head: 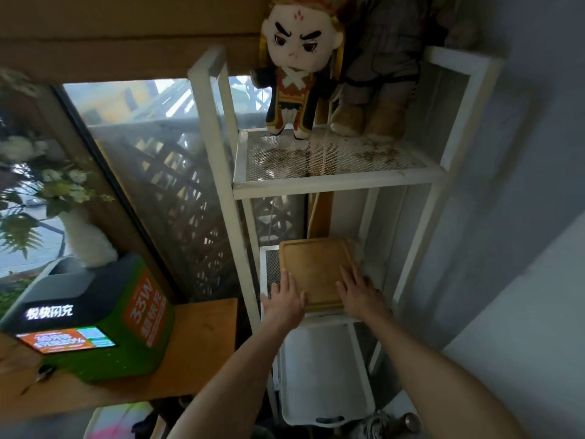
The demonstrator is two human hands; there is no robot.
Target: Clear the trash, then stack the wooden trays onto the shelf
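Observation:
A wooden tray point(316, 267) lies flat on the middle mesh level of a white metal shelf point(335, 185). My left hand point(285, 299) rests at the tray's near left corner, fingers spread. Over the tray's near right corner lies my right hand point(357, 291), fingers spread flat on the wood. Neither hand is closed around the tray. Whether more than one tray lies there, I cannot tell.
Two plush dolls point(297, 68) stand on the upper mesh level. A white tray point(323, 375) sits on the level below. A green charging kiosk point(95, 321) and a white vase of flowers point(85, 239) stand on a wooden table point(202, 337) at left. A grey wall is at right.

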